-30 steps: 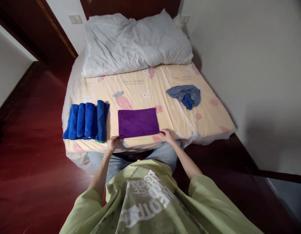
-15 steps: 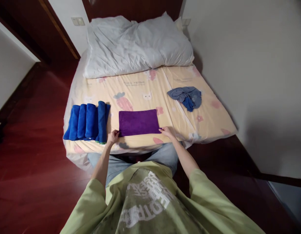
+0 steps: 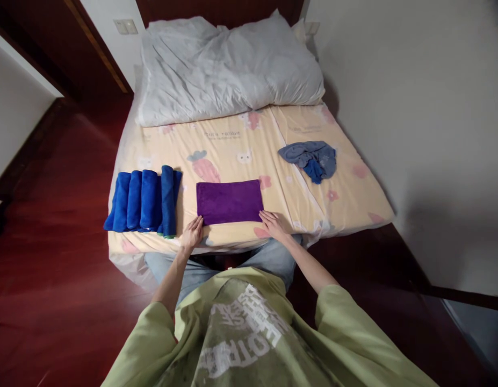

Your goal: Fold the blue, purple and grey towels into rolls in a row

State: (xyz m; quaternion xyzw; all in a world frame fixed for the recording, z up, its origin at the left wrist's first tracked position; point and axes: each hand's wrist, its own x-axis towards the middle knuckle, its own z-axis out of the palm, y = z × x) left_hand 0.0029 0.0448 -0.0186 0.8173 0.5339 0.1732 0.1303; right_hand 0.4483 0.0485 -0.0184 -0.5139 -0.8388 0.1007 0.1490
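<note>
A purple cloth (image 3: 230,202) lies flat as a rectangle near the front edge of the bed. My left hand (image 3: 192,233) rests at its near left corner, fingers laid out and touching the edge. At the near right corner, the fingers of my right hand (image 3: 272,223) lie flat on the cloth's edge. Neither hand pinches the fabric. Left of my left hand stands a row of several rolled blue cloths (image 3: 149,200), the rightmost darker with a green edge.
A crumpled grey-blue cloth (image 3: 311,159) lies on the right of the bed. A large white quilt (image 3: 228,70) is bunched at the headboard. The patterned yellow sheet (image 3: 240,145) covers the mattress, and walls stand beyond.
Both hands have let go of the cloth's near corners and now lie on them with fingers extended. The right hand has shifted slightly left. The purple cloth looks almost unmoved.
</note>
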